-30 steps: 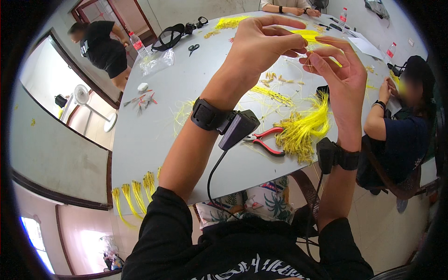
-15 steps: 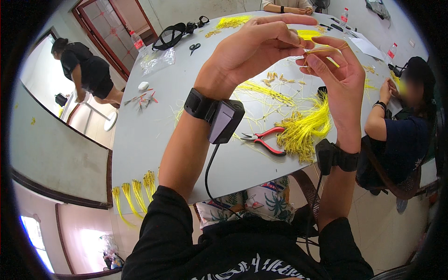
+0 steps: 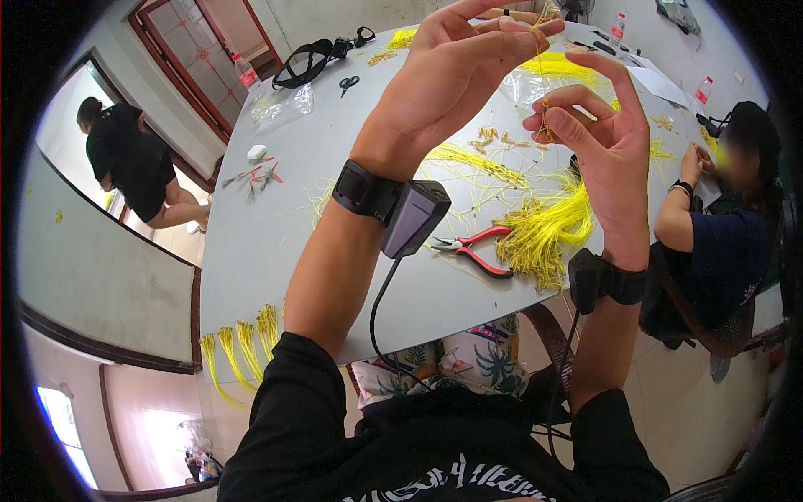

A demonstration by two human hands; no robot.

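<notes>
Left hand (image 3: 456, 71) and right hand (image 3: 602, 142), raised above the surface (image 3: 276, 226), both pinch one yellow string (image 3: 542, 84) in their fingers; red pliers (image 3: 473, 249) at six o'clock below.

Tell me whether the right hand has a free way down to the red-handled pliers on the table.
Probably yes, once it lets go. The right hand pinches a yellow thread together with the left hand. The red-handled pliers lie uncovered on the grey table below, beside a yellow thread bundle, nothing between.
</notes>
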